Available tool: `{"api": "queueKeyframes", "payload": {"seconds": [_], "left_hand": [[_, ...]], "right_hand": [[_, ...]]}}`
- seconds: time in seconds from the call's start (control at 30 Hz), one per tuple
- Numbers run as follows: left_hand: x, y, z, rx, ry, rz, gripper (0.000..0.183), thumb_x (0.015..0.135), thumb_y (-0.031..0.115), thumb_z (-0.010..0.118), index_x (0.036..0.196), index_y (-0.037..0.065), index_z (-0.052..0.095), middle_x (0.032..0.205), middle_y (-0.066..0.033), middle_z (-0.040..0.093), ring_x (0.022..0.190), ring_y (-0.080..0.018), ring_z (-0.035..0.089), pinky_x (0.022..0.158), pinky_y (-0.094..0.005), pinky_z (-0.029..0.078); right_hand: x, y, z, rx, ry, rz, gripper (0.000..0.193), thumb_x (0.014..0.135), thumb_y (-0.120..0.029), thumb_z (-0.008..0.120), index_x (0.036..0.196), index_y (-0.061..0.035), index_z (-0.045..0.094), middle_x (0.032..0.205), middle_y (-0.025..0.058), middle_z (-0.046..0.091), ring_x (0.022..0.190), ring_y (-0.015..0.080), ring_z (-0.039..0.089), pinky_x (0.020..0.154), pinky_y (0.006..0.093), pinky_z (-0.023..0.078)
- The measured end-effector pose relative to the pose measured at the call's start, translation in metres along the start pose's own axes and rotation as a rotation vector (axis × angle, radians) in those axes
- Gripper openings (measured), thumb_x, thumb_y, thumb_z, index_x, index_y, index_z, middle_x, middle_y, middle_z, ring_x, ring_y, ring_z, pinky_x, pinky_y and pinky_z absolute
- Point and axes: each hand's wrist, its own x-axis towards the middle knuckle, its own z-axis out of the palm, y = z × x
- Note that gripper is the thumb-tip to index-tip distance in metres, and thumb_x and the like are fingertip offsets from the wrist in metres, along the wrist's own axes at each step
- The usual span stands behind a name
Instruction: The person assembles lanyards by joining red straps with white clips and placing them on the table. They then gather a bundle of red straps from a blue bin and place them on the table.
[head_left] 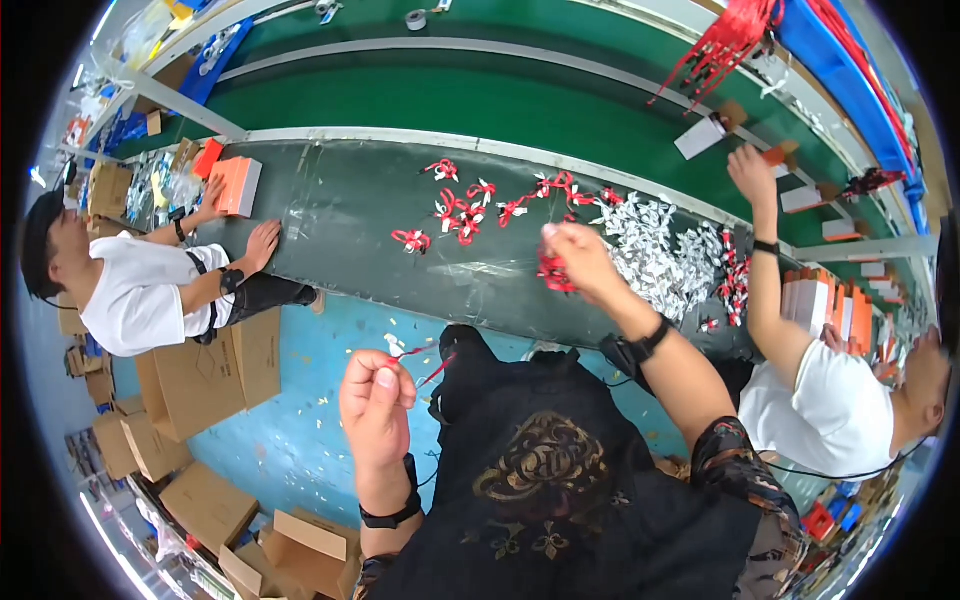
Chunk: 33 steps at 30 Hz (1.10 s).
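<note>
My left hand (378,408) is raised over the floor in front of me, thumb and fingers pinching a thin red cord (436,371) with a small white piece at its end. Over the dark work table my right hand (582,262) is closed with its fingertips together. Red cords (553,274) show just below those fingers; whether they are held or lie on the table I cannot tell. Beside that hand lies a pile of small white-and-grey pieces (650,255). Several tied red cords with white tags (462,218) are scattered farther left on the table.
A co-worker (150,290) stands at the left by an orange-and-white box (237,187). Another person (830,400) reaches over a green conveyor (560,90) at the right. Red cords (735,40) hang from a blue bin (850,70). Open cartons (205,385) stand on the floor.
</note>
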Motion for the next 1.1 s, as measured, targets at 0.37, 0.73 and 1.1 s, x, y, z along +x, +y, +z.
{"api": "queueKeyframes", "payload": {"seconds": [0.37,0.73,1.1], "left_hand": [[0.06,0.013,0.02,0.025,-0.374,-0.266,0.012,0.098,0.017,0.055,0.1,0.005,0.054,0.079,-0.0065,0.061,0.055,-0.0063,0.042,0.054,-0.0212,0.035],[0.118,0.053,0.034,0.152,-0.656,-0.262,0.013,0.098,0.018,0.056,0.1,0.006,0.056,0.079,-0.0036,0.057,0.052,-0.0043,0.038,0.051,-0.0195,0.031],[0.149,-0.041,0.043,0.239,-0.89,0.048,0.056,0.083,0.016,0.073,0.131,0.002,0.049,0.12,-0.0045,0.056,0.104,-0.0134,0.055,0.087,-0.0282,0.046]], "right_hand": [[0.002,0.07,0.003,-1.029,-0.274,0.071,0.034,0.09,-0.029,0.058,0.113,-0.0056,0.063,0.105,0.02,0.066,0.1,0.0393,0.062,0.085,0.0477,0.05],[-0.012,-0.113,0.066,0.067,-0.535,-0.233,0.042,0.099,-0.041,0.054,0.099,-0.0012,0.065,0.081,0.0044,0.064,0.077,0.0105,0.061,0.072,0.0277,0.049],[-0.035,-0.196,0.077,-0.031,-0.253,-0.164,0.034,0.098,-0.027,0.059,0.075,-0.0012,0.061,0.068,-0.0005,0.06,0.064,0.0052,0.053,0.059,0.0245,0.045]]}}
